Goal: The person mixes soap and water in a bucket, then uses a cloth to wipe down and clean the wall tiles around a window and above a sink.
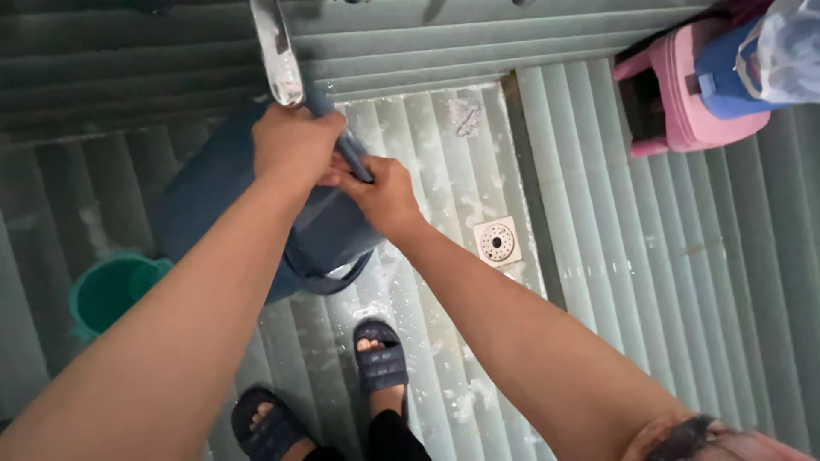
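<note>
Dark blue bag (325, 230) hangs just left of centre frame over the wet ribbed floor (666, 256), with the left hand (295, 145) fisted tight around its strap (346, 145) up top and the right hand (384, 198) pinching the same strap just below it. Green bucket (107, 294) sits at the left edge, pink stool (683, 102) upper right, floor drain (497, 242) right of the bag, and two dark sandals (380, 358) at the bottom.

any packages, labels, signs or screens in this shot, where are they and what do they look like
No labels, signs or screens show.
Clear plastic bag: top right corner, crumpled, whitish, resting on a blue bag on a pink stool.
Nothing printed shows on the dark blue bag both hands grip.
</note>
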